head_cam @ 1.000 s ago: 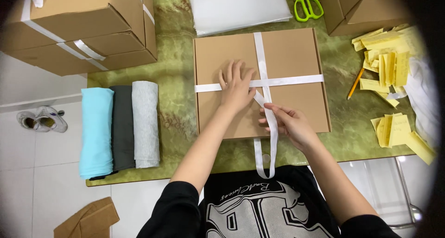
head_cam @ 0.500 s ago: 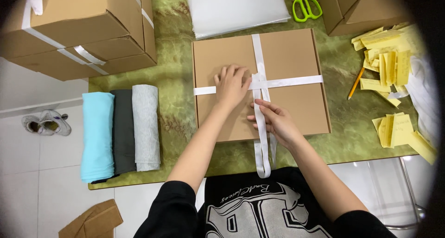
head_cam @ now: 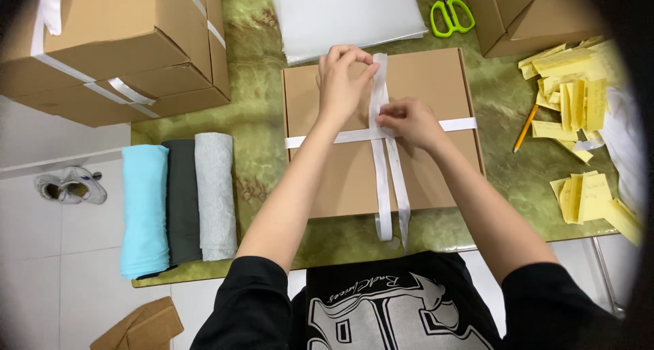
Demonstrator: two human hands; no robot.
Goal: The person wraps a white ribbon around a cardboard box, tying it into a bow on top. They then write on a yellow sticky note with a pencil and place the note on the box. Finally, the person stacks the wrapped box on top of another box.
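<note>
Green marble-patterned table (head_cam: 262, 128) filled most of the head view, with white tiled floor (head_cam: 54, 254) along its left edge, where a pair of pale shoes (head_cam: 70, 185) and a scrap of brown cardboard (head_cam: 136, 326) lay. At upper left stood stacked cardboard boxes (head_cam: 129, 47) bound with white tape. Below them, three rolled cloths lay side by side, touching: a light blue one (head_cam: 144, 210), a dark grey one (head_cam: 182, 201) and a pale grey one (head_cam: 215, 194). At centre lay a flat brown cardboard box (head_cam: 340, 179), crossed by a white ribbon (head_cam: 381, 186) running both along and across its lid, two loose ends hanging over the near edge. The left hand (head_cam: 340, 81) was raised over the far half of the lid, its grip closed on the upright strand of ribbon near the far edge. The right hand (head_cam: 407, 122) rested just beside the crossing point, fingers pinched together on the same ribbon. Behind the box lay a white plastic bag (head_cam: 351, 12), then green-handled scissors (head_cam: 451, 12) and further cardboard boxes (head_cam: 524, 12). At right lay an orange pencil (head_cam: 525, 127) and scattered yellow paper slips (head_cam: 575, 94).
</note>
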